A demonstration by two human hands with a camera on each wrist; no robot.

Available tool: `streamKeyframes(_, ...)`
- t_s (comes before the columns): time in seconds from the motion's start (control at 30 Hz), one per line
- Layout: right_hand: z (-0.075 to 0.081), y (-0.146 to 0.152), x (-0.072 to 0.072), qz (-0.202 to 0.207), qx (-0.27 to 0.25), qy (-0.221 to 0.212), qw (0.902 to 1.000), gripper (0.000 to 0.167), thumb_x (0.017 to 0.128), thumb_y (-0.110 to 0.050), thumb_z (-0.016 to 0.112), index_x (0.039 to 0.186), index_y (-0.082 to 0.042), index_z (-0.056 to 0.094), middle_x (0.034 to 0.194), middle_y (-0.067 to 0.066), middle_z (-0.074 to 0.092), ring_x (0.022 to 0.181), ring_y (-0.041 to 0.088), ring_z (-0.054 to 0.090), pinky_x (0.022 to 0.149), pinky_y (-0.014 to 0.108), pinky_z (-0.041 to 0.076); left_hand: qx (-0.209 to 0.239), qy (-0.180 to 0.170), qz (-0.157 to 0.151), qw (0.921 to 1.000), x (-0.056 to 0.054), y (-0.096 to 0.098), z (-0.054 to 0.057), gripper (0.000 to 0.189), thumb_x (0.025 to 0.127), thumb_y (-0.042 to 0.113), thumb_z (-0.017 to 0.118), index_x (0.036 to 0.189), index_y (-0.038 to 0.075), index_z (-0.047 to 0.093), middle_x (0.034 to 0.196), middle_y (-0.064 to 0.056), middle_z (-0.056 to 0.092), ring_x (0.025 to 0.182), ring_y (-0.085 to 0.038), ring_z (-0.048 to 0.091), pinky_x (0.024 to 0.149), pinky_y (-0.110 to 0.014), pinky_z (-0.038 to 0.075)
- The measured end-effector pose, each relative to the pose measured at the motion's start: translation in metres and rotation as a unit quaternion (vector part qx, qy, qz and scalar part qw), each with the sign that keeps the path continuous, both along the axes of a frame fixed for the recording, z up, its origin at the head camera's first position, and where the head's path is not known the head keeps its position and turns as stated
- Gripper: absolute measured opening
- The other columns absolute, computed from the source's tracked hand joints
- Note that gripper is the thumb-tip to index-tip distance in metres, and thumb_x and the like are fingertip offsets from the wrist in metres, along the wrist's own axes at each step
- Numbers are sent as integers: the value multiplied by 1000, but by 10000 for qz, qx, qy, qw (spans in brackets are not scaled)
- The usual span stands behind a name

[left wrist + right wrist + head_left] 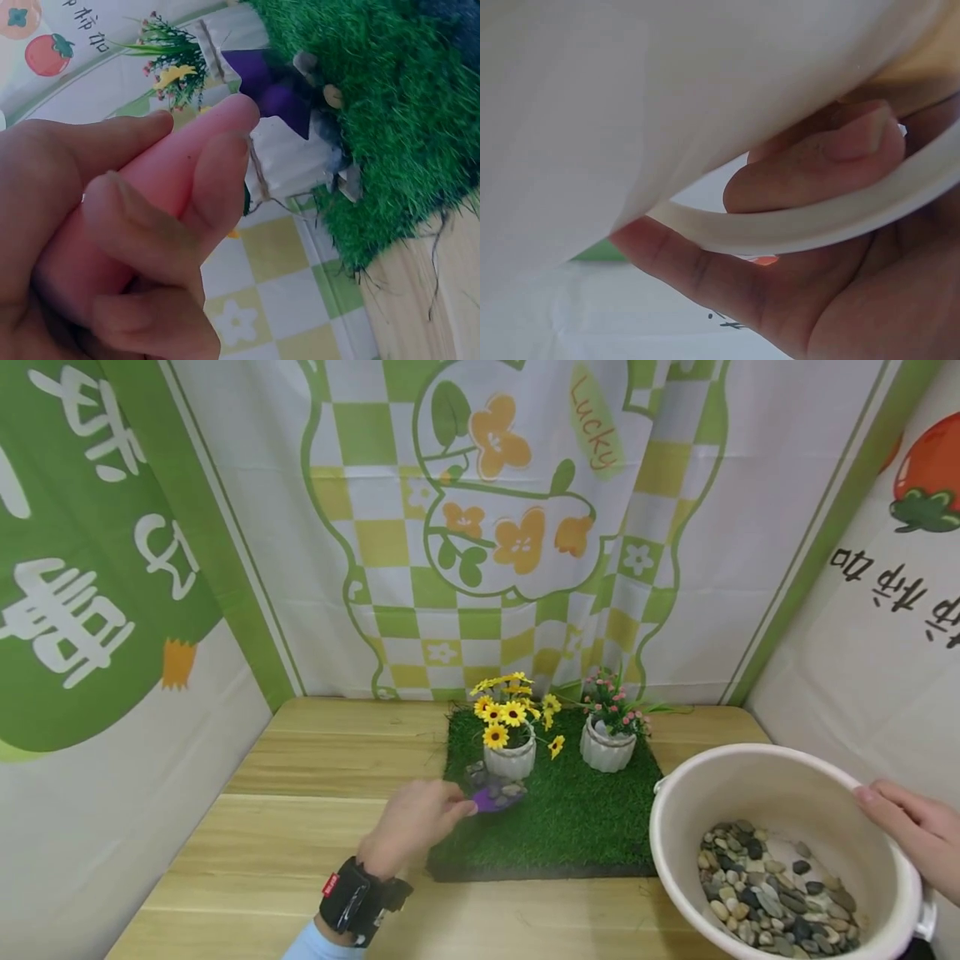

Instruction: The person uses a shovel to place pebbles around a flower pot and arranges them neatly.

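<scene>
My left hand [416,822] grips the pink handle [142,199] of a small toy shovel with a purple blade [487,801]. Pebbles [513,790] lie at the blade, low over the artificial turf mat [577,835], beside a white pot [512,763] of yellow flowers. A few grey stones [475,771] sit against that pot's left side. On the right, my right hand [918,831] holds a cream bucket [787,789] at its rim, with fingers curled round its white handle [780,232]. Many mixed pebbles [772,897] cover much of the tilted bucket's bottom.
A second white pot [607,750] with pink flowers stands at the turf's back right. The turf lies on a wooden table [330,827]. Printed curtains [517,635] close off the back and both sides.
</scene>
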State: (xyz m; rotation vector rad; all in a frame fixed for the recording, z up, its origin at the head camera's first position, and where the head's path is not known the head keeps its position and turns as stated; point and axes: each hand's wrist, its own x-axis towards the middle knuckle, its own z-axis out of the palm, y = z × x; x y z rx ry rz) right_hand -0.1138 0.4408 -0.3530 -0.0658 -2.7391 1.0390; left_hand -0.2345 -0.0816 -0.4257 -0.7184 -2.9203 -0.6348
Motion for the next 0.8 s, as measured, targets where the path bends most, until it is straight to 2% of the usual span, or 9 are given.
streamKeyframes(0.13,0,-1,1,-18,3,24,10000,29,107,-23,40,80,-22,52,53,-1,58,33,17,55,30,30,41,-46,43,26,10000,-2,6,3,26,91,38,67,75,18,70,55,12,49,46,-5,41,46,-23,34)
streamKeyframes(0.27,1,0,2,-55,-8,-52,10000,30,107,-24,40,79,-23,52,53,-1,59,34,18,56,30,31,42,-25,-17,-30,10000,-3,10,3,24,92,39,67,79,18,72,56,12,50,45,-5,40,45,-23,33)
streamKeyframes(0.57,2,0,1,-22,-78,-40,10000,30,107,-23,39,80,-23,53,54,-1,60,34,19,57,31,31,43,238,-447,-76,9987,-7,18,2,26,95,38,62,81,18,70,55,10,48,44,-5,39,42,-23,33)
streamKeyframes(0.8,2,1,3,-83,60,-145,9998,31,107,-25,37,81,-22,51,52,1,59,32,19,54,30,31,41,573,-916,-37,9941,-10,21,-3,27,97,39,58,93,17,72,58,9,50,44,-6,38,41,-24,33)
